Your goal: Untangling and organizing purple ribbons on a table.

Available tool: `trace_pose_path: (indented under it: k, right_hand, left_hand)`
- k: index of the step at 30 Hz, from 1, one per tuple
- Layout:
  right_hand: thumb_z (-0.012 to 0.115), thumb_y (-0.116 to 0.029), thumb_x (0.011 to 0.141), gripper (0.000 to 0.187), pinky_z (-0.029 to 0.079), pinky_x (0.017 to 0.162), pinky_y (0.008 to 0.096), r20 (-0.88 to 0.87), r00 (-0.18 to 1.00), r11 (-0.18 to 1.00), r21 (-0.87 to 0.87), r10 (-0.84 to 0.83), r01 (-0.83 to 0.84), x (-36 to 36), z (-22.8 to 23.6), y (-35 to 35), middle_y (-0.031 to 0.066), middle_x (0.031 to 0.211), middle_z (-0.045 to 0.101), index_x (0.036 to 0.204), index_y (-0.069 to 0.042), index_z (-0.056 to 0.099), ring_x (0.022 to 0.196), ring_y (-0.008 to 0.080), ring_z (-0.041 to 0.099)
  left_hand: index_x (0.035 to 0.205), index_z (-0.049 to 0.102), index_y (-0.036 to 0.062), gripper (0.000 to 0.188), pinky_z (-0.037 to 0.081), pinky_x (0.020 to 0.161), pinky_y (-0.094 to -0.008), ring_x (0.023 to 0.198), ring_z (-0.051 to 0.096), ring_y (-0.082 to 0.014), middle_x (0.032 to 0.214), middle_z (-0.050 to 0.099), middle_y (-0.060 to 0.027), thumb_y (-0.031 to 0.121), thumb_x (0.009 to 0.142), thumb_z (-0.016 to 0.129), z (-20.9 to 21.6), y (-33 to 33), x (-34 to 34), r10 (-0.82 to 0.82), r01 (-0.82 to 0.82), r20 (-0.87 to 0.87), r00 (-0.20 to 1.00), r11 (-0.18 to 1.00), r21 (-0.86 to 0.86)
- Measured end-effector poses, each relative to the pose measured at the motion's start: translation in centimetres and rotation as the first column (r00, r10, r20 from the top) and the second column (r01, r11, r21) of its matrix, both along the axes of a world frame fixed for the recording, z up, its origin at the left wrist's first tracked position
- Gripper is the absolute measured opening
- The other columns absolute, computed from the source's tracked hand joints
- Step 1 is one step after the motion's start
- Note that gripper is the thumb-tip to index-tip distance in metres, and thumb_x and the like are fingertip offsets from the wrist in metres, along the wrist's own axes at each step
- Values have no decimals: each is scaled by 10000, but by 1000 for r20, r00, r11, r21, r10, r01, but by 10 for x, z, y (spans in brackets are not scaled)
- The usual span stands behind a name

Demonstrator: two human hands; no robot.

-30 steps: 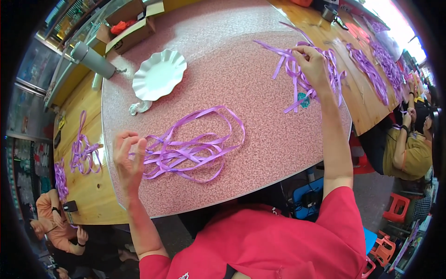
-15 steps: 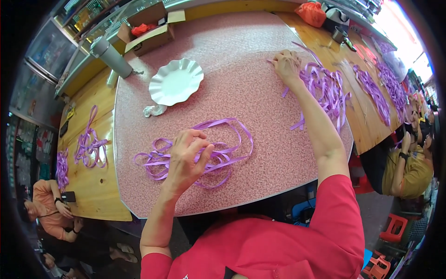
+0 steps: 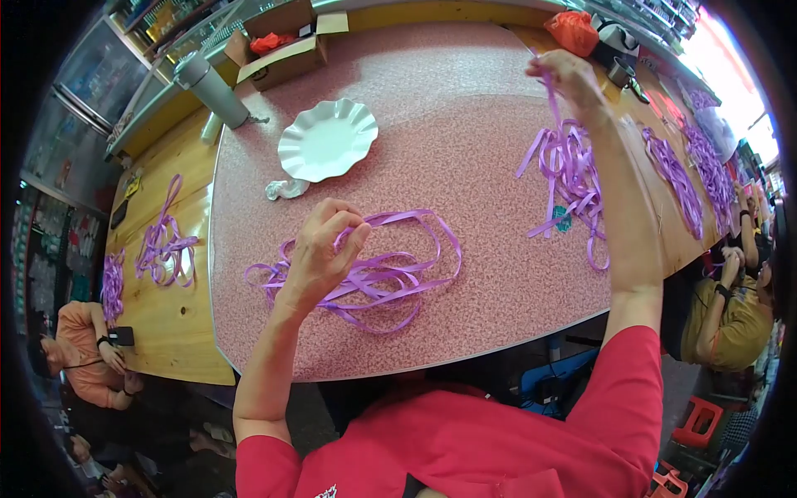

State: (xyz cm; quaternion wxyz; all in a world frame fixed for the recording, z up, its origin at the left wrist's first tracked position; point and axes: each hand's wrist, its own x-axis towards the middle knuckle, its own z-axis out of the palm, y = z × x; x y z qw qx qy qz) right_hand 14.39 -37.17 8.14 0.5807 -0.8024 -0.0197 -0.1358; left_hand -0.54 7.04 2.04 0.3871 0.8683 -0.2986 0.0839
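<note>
At the far right of the pink table, my right hand (image 3: 569, 81) is closed on a narrow purple ribbon (image 3: 554, 106), lifted from a tangled bunch of purple ribbons (image 3: 573, 178). A green object (image 3: 562, 218) shows beneath that bunch. Near the middle, my left hand (image 3: 325, 253) is over a loose pile of looped purple ribbon (image 3: 403, 290), fingers curled in toward the thumb. Whether a strand is pinched there is hidden.
Farther back sit a white scalloped plate (image 3: 328, 139), crumpled white tissue (image 3: 286, 189), a grey tumbler (image 3: 212, 90) and an open cardboard box (image 3: 286, 66). More ribbon bundles (image 3: 674, 178) lie on the wooden surfaces. People sit at both sides.
My right hand has risen up and away to the right, drawing a ribbon out of the bunch. My left hand has moved slightly up over its pile.
</note>
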Motion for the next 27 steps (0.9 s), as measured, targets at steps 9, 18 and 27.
trace_pose_path:
  k: [9, 18, 27]
  right_hand:
    - [624, -269, 908, 243, 471, 810, 249, 45, 997, 947, 318, -62, 45, 10, 112, -56, 62, 905, 695, 992, -46, 670, 848, 139, 650]
    - [648, -295, 927, 233, 334, 489, 171, -4, 974, 958, 180, 228, -223, -15, 86, -11, -51, 746, 580, 980, -70, 678, 573, 35, 464]
    - [694, -222, 899, 170, 325, 464, 190, -399, 873, 957, 179, 282, -227, -107, -62, 144, -57, 690, 519, 965, -68, 666, 544, 26, 414]
  left_hand:
    - [952, 678, 20, 224, 403, 952, -427, 1070, 562, -284, 1067, 606, -119, 238, 899, 675, -19, 11, 46, 177, -190, 115, 978, 976, 111]
    - [1285, 620, 73, 868, 15, 1180, -575, 1489, 134, -348, 1569, 288, -155, 780, 898, 297, -60, 33, 143, 340, -484, 344, 875, 625, 613]
    - [1311, 606, 156, 477, 108, 1194, -530, 1455, 228, -366, 1540, 350, -139, 453, 938, 593, -9, -10, 75, 14, -85, 219, 976, 944, 318]
